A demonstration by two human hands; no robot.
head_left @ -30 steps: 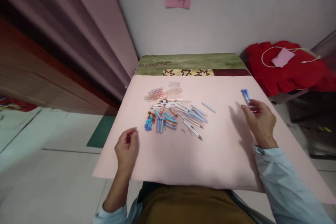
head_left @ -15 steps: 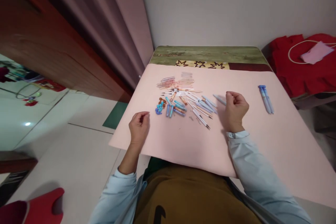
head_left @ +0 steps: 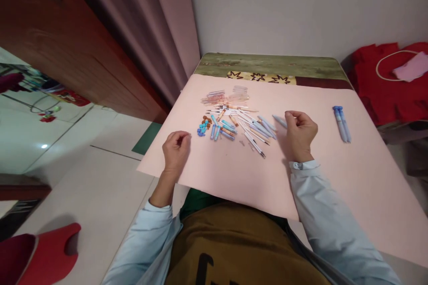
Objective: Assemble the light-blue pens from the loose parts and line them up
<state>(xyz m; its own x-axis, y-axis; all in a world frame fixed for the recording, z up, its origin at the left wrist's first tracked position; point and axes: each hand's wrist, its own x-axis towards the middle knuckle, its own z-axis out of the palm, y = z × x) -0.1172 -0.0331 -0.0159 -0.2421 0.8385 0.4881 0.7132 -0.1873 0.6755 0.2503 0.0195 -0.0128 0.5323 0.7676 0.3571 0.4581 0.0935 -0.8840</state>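
Observation:
My left hand rests at the table's left front, fingers curled and thumb near the forefinger; anything inside is hidden. Just beyond it lie small blue and brown caps and short blue and orange printed pen pieces. My right hand is closed with fingertips pinched, right of the pile; I cannot make out what they hold. Beside its fingers shows a pale blue pen barrel, partly covered by the hand. White pen refills with dark tips and pale barrels lie heaped between the hands.
Two blue pens lie side by side at the right. Clear and pinkish tubes are at the back of the pink sheet. A wall stands behind, a curtain at left, and a red cloth at right.
The camera view has shifted slightly. My right hand has edged a little left toward the pale blue barrel. My left hand keeps its curled pose; the piles look unchanged.

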